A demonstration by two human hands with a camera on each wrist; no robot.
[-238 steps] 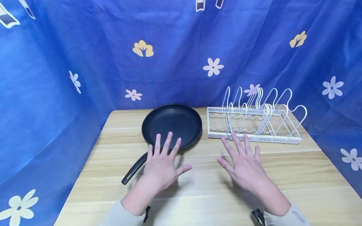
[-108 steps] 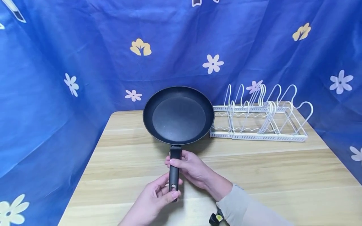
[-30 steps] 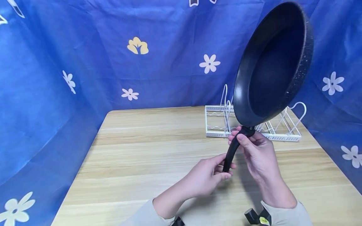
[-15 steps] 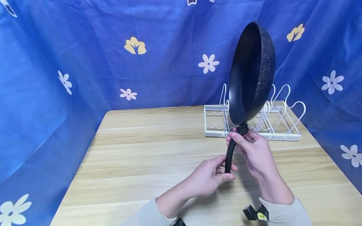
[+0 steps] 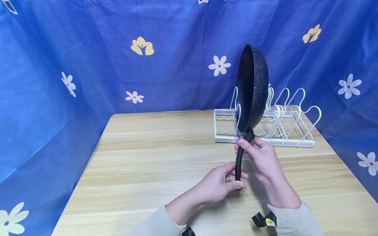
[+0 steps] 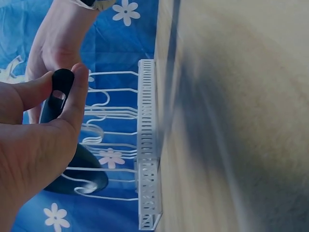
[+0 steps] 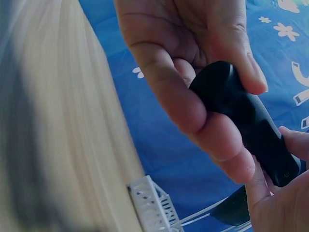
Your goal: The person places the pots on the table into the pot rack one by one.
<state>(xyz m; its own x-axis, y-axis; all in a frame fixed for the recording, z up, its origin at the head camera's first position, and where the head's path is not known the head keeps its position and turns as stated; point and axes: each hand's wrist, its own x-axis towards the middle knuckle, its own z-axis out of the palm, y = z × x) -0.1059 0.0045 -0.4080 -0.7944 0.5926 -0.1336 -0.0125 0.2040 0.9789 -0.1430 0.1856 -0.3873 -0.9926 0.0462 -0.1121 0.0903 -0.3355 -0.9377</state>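
A black frying pan (image 5: 260,85) stands on edge, its speckled outside facing right. Its lower part is down among the wire loops at the left of a white pan rack (image 5: 292,143), and one front loop crosses before it. My right hand (image 5: 265,160) grips the handle near the pan body, thumb on the near side. Lower down, my left hand (image 5: 217,183) pinches the handle's end between thumb and fingers. The handle's hanging hole shows between the left thumb and finger in the left wrist view, where the pan (image 6: 91,176) appears behind the loops.
The rack sits at the back right of a wooden table (image 5: 141,164), with several white loops standing to the right of the pan. A blue cloth (image 5: 177,78) with flowers hangs behind the table and along both sides.
The pan went from lying flat on the table at left to held upright by both hands. Over the last second it has turned edge-on and come down left into the rack's loops.
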